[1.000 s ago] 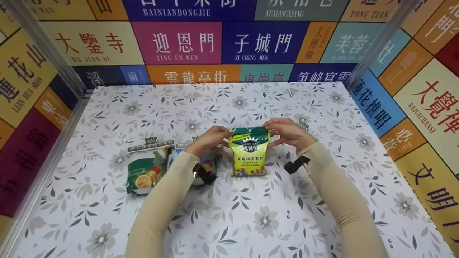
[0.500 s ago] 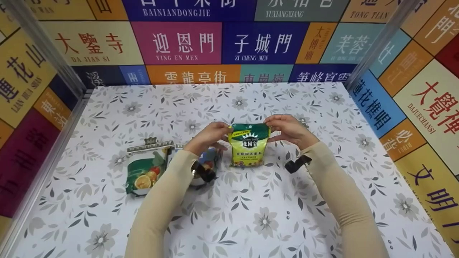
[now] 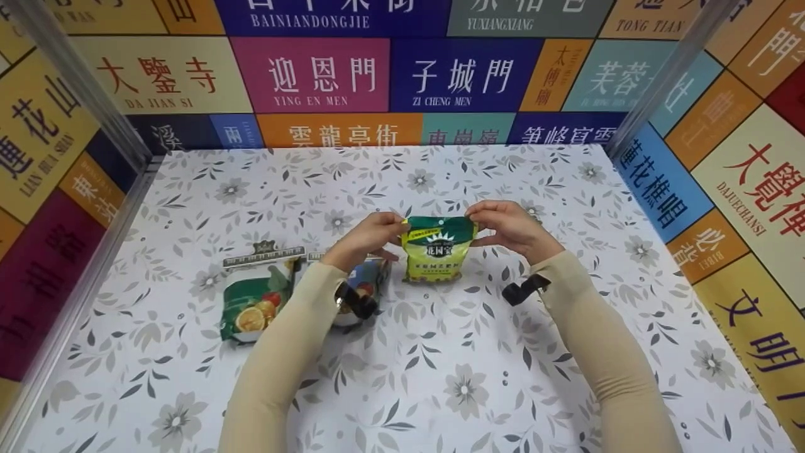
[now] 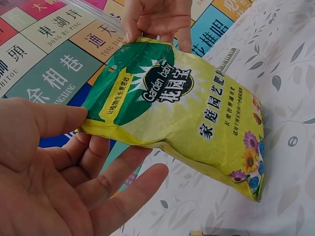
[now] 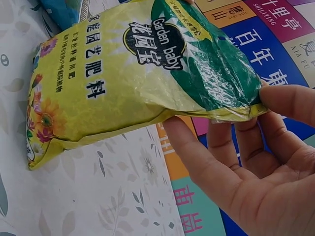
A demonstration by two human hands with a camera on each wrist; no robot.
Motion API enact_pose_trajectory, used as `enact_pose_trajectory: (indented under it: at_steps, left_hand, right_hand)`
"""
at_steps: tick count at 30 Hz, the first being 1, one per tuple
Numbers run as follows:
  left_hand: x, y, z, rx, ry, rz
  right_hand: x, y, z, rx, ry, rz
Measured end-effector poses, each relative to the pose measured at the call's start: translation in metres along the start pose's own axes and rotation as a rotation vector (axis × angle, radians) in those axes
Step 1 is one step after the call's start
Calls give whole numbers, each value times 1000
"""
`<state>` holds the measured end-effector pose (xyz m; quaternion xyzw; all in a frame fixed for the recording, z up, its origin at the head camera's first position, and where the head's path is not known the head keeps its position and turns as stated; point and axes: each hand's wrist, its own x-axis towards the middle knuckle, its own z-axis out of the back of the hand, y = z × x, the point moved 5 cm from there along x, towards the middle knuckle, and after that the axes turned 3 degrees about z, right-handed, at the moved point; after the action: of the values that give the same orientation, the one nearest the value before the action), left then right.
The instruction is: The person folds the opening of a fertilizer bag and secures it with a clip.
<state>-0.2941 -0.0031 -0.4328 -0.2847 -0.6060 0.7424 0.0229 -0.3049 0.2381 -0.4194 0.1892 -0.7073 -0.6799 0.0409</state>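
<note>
Both hands hold a green and yellow fertilizer bag [image 3: 438,251] between them, its printed front facing me. The left hand [image 3: 370,239] pinches the bag's top left corner with thumb and fingers. At the top right corner, the right hand [image 3: 512,229] pinches in the same way. Both wrist views show the other fingers spread loosely behind or below the bag's side edges. In the left wrist view the bag [image 4: 197,113] shows flowers printed along its bottom, and its lower part is plump.
A green and white bag with fruit printed on it [image 3: 258,302] lies on the left. Beside it a blue bag [image 3: 368,274] is partly covered by the left forearm. A crown-topped strip [image 3: 264,253] lies at the green bag's top; a similar piece [image 3: 533,212] shows behind the right hand.
The fertilizer bag has tilted, its bottom edge swinging up and away so its front looks shorter. Both hands have shifted slightly up and back, still gripping its corners.
</note>
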Motion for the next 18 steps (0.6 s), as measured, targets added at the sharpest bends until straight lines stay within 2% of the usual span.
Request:
enact_pose_trajectory:
  at_steps: [8,18]
  left_hand:
    - [-1,1,0,6,10,15]
    - [0,1,-1,-2,-3,14]
  right_hand:
    - [0,-3,1,-16,-10,1]
    - [-4,3,-2,-199,-87,50]
